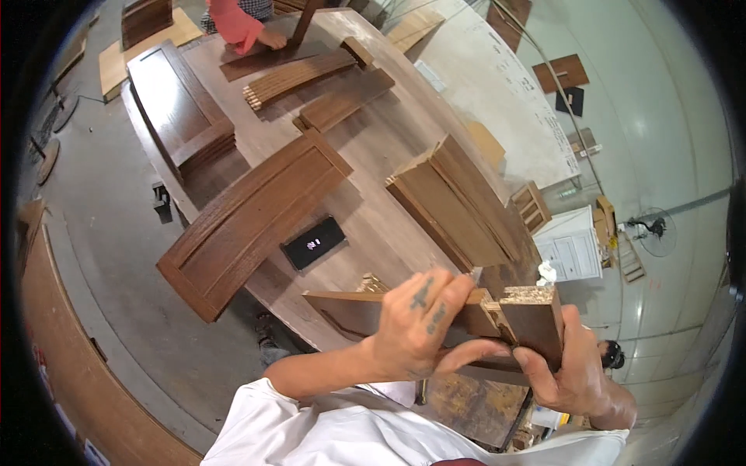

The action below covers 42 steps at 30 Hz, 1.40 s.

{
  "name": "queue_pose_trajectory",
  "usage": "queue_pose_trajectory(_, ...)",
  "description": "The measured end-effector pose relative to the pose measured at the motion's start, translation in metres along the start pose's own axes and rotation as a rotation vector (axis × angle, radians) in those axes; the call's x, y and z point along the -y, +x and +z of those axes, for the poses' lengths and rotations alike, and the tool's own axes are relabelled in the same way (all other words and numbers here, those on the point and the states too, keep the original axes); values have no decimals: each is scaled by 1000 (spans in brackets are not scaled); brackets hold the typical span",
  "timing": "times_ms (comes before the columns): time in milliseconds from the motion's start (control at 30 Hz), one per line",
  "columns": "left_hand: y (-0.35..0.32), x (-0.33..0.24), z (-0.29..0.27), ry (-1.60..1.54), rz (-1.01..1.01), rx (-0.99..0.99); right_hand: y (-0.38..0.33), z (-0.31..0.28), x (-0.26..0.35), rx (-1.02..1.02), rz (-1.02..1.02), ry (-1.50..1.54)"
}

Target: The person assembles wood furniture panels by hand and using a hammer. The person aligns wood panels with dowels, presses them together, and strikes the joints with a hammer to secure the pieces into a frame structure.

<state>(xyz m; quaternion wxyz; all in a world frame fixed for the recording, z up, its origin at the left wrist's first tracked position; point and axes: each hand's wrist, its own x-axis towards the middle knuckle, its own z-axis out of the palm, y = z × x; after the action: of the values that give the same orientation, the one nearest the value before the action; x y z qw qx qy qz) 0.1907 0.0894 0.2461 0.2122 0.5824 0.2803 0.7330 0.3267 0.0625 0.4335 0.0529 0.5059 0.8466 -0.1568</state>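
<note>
A dark brown wooden panel [346, 311] with a recessed face is tilted up in front of me. My left hand [420, 322] is closed over its upper edge, fingers curled on top and thumb stretched along the near face. Against the panel's right end stands a short, wide brown wood piece [535, 330] with a rough, pale end. My right hand [571, 377] grips that piece from the right, its thumb on the near face by the joint. A narrow gap with bare, light wood shows between the two parts. Both hands hide some of the panel.
Over the worktable's left edge juts a framed panel [252, 217], beside a black phone [313, 243]. Stacked boards [458, 206] lie right of the middle, bundled strips [299, 78] farther back. A person's hand [272, 39] touches a board at the far end.
</note>
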Motion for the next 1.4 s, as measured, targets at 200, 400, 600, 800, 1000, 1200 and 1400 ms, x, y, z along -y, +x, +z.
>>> queue_pose_trajectory(200,0,-4,5,14,26,-25,-1,-1,4,-6,74,22)
queue_pose_trajectory(400,-1,-4,1,-1,11,61,-5,7,5,-91,110,-44)
queue_pose_trajectory(600,3,-7,-2,11,9,140,-3,10,4,-190,45,24)
queue_pose_trajectory(800,25,6,-11,-298,-229,454,-1,6,-10,-183,-18,107)
queue_pose_trajectory(1000,47,52,-27,-801,-563,565,-4,11,-13,-204,-99,234)
queue_pose_trajectory(1200,113,67,-82,-540,-542,-153,-4,11,-12,-277,-93,-30)
queue_pose_trajectory(1400,44,30,29,-371,-560,273,-5,9,-21,-262,-102,-61)
